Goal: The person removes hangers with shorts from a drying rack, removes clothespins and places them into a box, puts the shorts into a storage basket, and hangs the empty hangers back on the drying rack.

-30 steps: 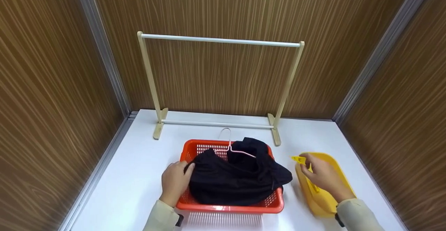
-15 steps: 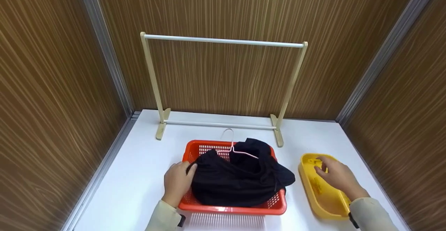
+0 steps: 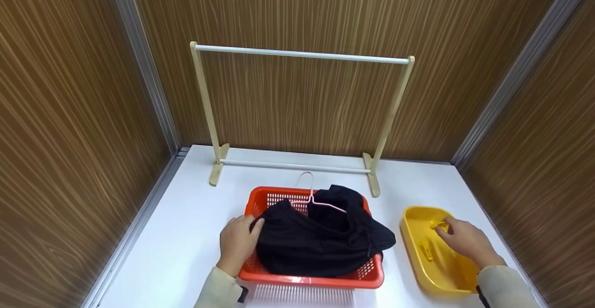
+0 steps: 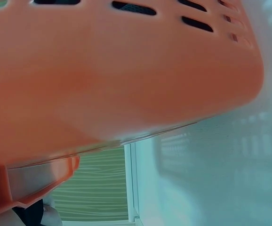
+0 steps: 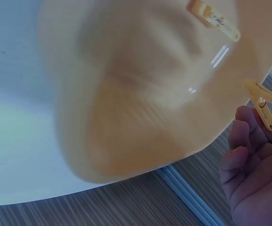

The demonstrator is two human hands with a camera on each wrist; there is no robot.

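Observation:
A black garment [image 3: 311, 243] lies bunched in a red basket [image 3: 310, 280], with a pink hanger [image 3: 312, 199] at its upper side and the hook pointing up. My left hand [image 3: 239, 243] grips the garment's left edge at the basket's left rim. At the lower left of the left wrist view, part of that hand shows beside black cloth. My right hand [image 3: 467, 240] is over the right side of a yellow tray [image 3: 411, 247] and pinches a yellow clothespin [image 5: 263, 101]. A second clothespin [image 3: 426, 251] lies on the tray's floor.
A clothes rack [image 3: 297, 54] with wooden posts and white bars stands at the back of the white table [image 3: 186, 233]. Wood-patterned panels [image 3: 297, 113] rise at the back and both sides.
My right hand has moved right and slightly toward me with the clothespin, from the tray's left edge to its right side. My left hand keeps its grip on the garment.

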